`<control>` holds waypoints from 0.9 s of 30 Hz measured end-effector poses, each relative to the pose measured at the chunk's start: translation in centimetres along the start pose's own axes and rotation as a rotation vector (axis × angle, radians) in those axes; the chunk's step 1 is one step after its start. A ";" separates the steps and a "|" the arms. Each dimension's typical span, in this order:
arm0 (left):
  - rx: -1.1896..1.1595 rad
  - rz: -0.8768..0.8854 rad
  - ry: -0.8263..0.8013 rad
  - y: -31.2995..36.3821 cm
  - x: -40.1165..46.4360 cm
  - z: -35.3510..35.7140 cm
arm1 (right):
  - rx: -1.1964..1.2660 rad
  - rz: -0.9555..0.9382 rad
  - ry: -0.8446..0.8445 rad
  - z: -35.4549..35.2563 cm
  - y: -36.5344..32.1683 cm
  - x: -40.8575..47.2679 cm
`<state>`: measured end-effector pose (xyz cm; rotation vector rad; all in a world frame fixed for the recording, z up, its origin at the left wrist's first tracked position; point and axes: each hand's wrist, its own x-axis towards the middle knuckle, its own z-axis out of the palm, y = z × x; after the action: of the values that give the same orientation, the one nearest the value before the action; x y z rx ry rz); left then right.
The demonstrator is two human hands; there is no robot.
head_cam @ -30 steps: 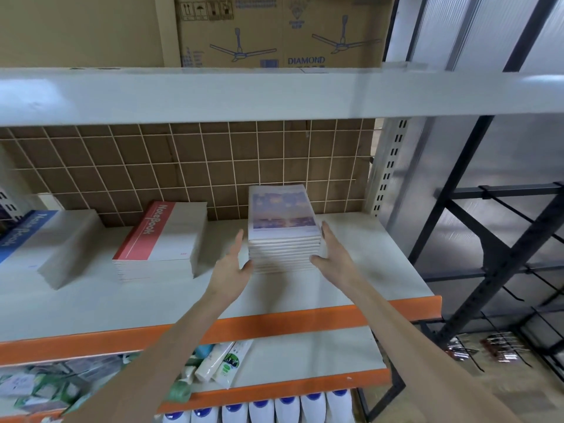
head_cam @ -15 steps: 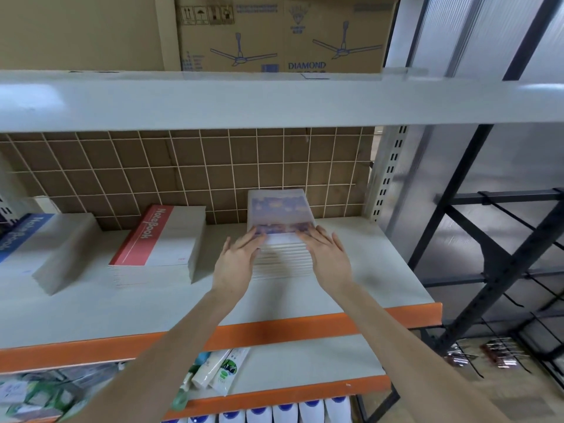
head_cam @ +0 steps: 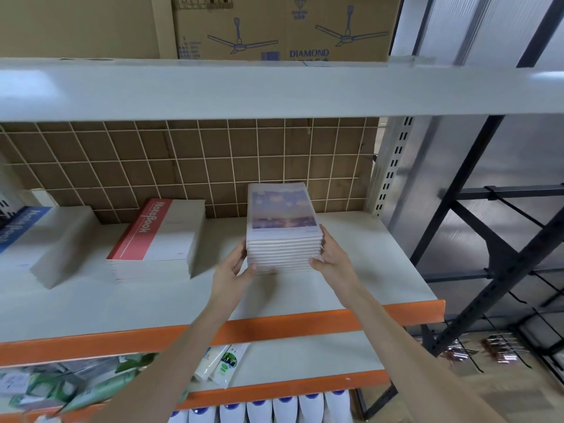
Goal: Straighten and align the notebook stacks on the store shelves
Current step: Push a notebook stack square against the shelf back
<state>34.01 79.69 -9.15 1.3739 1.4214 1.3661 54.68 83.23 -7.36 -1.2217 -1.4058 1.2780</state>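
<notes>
Squaring the purple-cover notebook stack [head_cam: 282,230] at the shelf's [head_cam: 381,270] right end.
Your left hand [head_cam: 233,270] and right hand [head_cam: 332,257] clamp opposite sides, fingers curled against the edges, apparently to press them flush.

"DIAMOND" is printed in blue on the fan box [head_cam: 305,25] above the shelf [head_cam: 274,87]. Below that shelf, "NoteBook" runs along the red stack [head_cam: 158,233] and the blue stack [head_cam: 21,227].
</notes>
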 end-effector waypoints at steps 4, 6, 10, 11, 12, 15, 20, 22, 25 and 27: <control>0.023 -0.030 -0.008 -0.2 0.3 0.0 | -0.061 -0.014 0.005 0.3 -0.2 0.0; 0.032 -0.031 -0.011 -0.2 0.2 0.0 | -0.075 -0.022 -0.001 0.3 -0.4 -0.1; 0.018 0.007 0.056 0.1 -0.3 0.2 | -0.090 -0.022 0.013 0.3 -0.2 -0.5; 0.020 0.015 0.073 0.2 -0.3 0.3 | -0.097 -0.019 0.017 0.4 -0.2 -0.6; 0.027 0.029 0.078 0.4 -0.3 0.4 | -0.106 -0.019 0.018 0.4 -0.2 -0.6; 0.052 0.050 0.080 0.6 -0.2 0.7 | -0.133 -0.020 0.017 0.6 -0.2 -0.6; 0.037 0.036 0.070 0.4 -0.2 0.8 | -0.136 -0.030 0.015 0.6 -0.3 -0.5; -0.007 0.015 0.044 0.5 -0.2 0.5 | -0.136 -0.053 0.007 0.6 -0.3 -0.6; -0.049 0.011 0.032 0.5 -0.4 0.2 | -0.098 -0.042 0.002 0.5 0.0 -0.7; -0.050 -0.002 0.034 0.4 -0.7 0.3 | -0.091 -0.025 0.002 0.3 0.2 -0.8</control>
<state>34.51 78.99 -8.89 1.3225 1.4005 1.4214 54.49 82.40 -7.63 -1.2619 -1.4870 1.2071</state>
